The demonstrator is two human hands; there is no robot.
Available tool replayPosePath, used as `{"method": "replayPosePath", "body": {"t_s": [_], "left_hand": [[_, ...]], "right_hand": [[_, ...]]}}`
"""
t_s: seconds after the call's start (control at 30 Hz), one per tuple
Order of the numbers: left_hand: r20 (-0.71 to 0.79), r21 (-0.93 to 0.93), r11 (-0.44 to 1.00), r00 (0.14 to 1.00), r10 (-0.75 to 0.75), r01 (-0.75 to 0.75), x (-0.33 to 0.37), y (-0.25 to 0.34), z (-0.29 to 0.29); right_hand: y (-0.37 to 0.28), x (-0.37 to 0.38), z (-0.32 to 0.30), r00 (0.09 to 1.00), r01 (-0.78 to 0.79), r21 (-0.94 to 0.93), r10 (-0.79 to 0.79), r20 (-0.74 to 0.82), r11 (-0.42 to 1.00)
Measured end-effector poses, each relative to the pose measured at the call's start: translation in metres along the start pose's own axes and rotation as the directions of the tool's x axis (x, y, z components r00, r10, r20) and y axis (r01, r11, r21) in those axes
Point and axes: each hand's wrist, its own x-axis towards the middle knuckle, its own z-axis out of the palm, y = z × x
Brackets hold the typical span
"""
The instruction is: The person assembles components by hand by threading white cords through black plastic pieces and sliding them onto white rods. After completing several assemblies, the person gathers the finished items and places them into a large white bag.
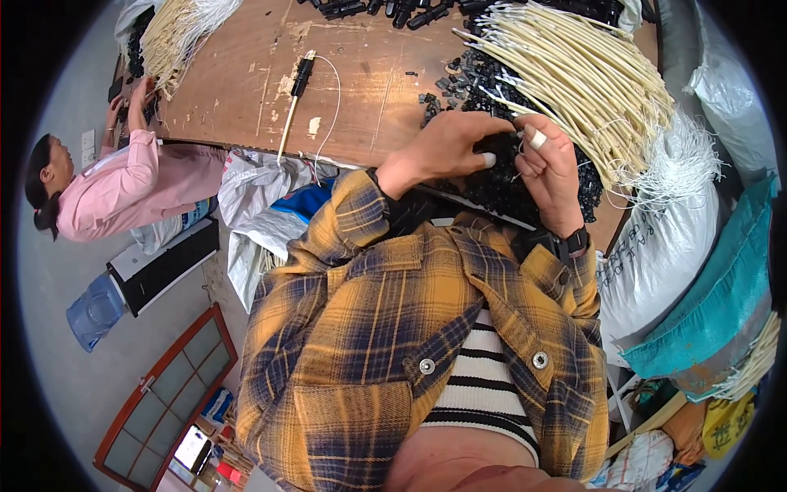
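Observation:
My left hand (455, 146) reaches in from the left over a heap of small black plastic parts (484, 182). Its forefinger stretches toward my right hand, and its thumb, with a white wrap on the tip, stands apart below. My right hand (551, 168) is closed, fingers curled and tips pressed together near the left forefinger; a white wrap circles one finger. Whatever sits in that pinch is too small to make out. Beside the right hand lies a large bundle of cream sleeved wires (574, 74) with white tips and loose white ends.
On the brown worktable (213, 82) lies a black connector (302, 78) on a cream sleeve with a white wire. More black connectors (402, 10) lie at the far edge. White sacks (664, 246) and a teal sack (713, 287) crowd the right. A person in pink (123, 180) works at left.

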Motion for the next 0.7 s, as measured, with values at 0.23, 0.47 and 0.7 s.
{"method": "replayPosePath", "body": {"t_s": [0.23, 0.47, 0.7], "left_hand": [[0.071, 0.095, 0.983, 0.984, -0.163, 0.157, -0.001, -0.016, -0.016], [-0.016, 0.08, 0.978, 0.981, -0.192, 0.193, -0.007, -0.02, -0.025], [0.062, 0.083, 0.996, 0.997, -0.043, 0.038, 0.0, 0.027, -0.024]], "right_hand": [[-0.026, -0.014, -0.011, 0.967, 0.233, -0.11, -0.243, -0.079, 0.966], [-0.017, -0.01, -0.036, 0.635, 0.157, -0.9, -0.74, -0.224, 0.407], [-0.028, -0.011, 0.027, 0.725, 0.434, -0.898, -0.619, 0.302, 0.07]]}}
